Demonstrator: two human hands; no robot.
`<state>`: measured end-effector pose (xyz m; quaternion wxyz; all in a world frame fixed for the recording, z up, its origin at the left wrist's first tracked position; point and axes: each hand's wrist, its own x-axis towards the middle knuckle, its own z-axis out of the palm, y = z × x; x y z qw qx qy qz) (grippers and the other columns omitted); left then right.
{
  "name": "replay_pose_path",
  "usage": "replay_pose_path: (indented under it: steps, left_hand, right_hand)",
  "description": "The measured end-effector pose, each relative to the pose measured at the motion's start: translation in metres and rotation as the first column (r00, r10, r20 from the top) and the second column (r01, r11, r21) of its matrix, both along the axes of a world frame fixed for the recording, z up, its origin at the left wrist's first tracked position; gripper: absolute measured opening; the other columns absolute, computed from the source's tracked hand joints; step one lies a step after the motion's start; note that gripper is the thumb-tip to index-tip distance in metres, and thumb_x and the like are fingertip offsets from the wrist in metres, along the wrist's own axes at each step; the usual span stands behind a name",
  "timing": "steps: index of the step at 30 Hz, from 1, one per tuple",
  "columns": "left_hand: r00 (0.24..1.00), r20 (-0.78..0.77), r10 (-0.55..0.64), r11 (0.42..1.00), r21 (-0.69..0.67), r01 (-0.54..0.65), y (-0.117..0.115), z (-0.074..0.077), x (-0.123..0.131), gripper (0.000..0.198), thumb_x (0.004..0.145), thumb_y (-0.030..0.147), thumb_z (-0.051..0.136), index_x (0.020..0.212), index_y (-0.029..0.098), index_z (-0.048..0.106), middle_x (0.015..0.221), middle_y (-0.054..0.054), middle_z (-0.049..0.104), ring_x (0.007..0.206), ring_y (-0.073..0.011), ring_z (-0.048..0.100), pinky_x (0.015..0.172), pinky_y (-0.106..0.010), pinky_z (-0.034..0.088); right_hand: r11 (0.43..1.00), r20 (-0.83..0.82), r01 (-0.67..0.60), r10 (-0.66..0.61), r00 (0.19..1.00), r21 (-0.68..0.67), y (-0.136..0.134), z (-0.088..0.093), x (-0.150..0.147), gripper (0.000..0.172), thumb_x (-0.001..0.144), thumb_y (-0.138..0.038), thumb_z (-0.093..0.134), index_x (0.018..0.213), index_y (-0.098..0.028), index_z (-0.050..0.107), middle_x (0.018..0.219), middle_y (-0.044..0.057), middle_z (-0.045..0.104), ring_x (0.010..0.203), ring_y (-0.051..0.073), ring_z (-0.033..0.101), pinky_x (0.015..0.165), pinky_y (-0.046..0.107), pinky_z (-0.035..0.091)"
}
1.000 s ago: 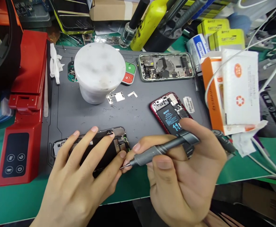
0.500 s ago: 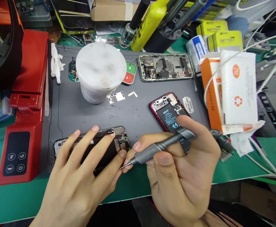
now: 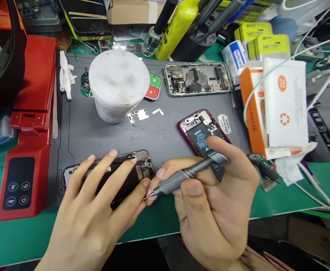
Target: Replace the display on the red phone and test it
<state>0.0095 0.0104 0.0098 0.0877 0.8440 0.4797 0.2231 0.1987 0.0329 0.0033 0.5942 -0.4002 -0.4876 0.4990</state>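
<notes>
My right hand [image 3: 215, 210] is closed around a grey precision screwdriver [image 3: 181, 177], whose tip points left at the lower right corner of an opened dark phone [image 3: 142, 165] on the grey mat [image 3: 159, 135]. My left hand [image 3: 97, 210] lies flat on that phone with fingers spread, and its index fingertip touches the screwdriver tip. An opened red phone [image 3: 200, 130] with its battery showing lies just behind my right hand.
A white round tub [image 3: 118, 84] stands at the mat's back, with small metal plates [image 3: 139, 114] beside it. A stripped phone frame [image 3: 197, 79] lies at the back right. A red machine [image 3: 29, 124] stands on the left, orange-white boxes [image 3: 277, 105] and cables on the right.
My right hand with the screwdriver has drifted slightly left and covers more of the red phone. My left hand stays on the dark phone.
</notes>
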Motion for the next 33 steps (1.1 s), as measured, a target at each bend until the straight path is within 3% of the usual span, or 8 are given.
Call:
replay_pose_path:
  steps: [19,33]
  left_hand:
    - [1.000,-0.016,0.002,0.999,0.047,-0.001,0.0003,-0.0019,0.0009,0.034,0.105,0.028,0.072,0.139,0.027,0.075,0.155,-0.009,0.069,0.151,-0.0379,0.057,0.128,-0.059,0.038]
    - [1.000,-0.019,-0.002,0.996,0.089,0.004,0.0005,-0.0026,0.0001,0.030,0.104,0.020,0.070,0.134,0.025,0.077,0.152,-0.010,0.071,0.146,-0.0419,0.063,0.122,-0.065,0.045]
  right_hand:
    - [1.000,-0.003,0.020,-0.020,1.000,-0.005,-0.0005,-0.0007,0.0038,0.045,0.113,-0.013,0.050,0.152,-0.035,0.055,0.104,0.001,0.076,0.074,0.017,0.077,0.059,0.034,0.072]
    - [0.999,0.032,-0.035,0.035,0.999,0.009,0.0001,-0.0053,0.0021,0.045,0.113,-0.015,0.048,0.154,-0.035,0.050,0.107,0.001,0.075,0.079,0.015,0.077,0.063,0.029,0.072]
